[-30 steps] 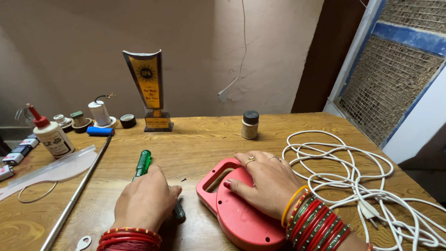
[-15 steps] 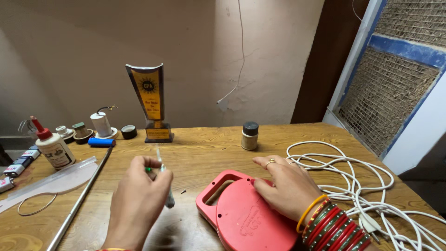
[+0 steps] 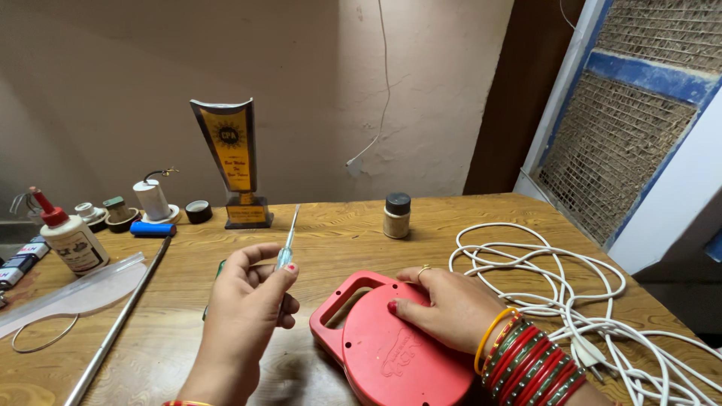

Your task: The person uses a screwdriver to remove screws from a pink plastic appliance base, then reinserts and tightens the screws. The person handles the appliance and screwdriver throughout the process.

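Note:
My left hand [image 3: 244, 308] is raised above the wooden table [image 3: 338, 240] and pinches a slim screwdriver [image 3: 287, 242] with a clear handle, its metal shaft pointing up and away. Just behind that hand a green-handled tool [image 3: 219, 268] lies on the table, mostly hidden. My right hand [image 3: 444, 304] rests flat on a red plastic casing with a carry handle [image 3: 376, 346], pressing it to the table. Red, green and gold bangles cover my right wrist.
A tangled white cable with a plug [image 3: 571, 301] lies at the right. A small dark-capped jar [image 3: 396, 215] and a trophy [image 3: 233, 162] stand at the back. At the left are a glue bottle [image 3: 71, 239], a metal rod [image 3: 120, 323], a blue cylinder [image 3: 152, 228] and a wire ring [image 3: 41, 334].
My left hand left the table, lifted the clear-handled screwdriver and turned its shaft upward. My right hand stayed on the red casing.

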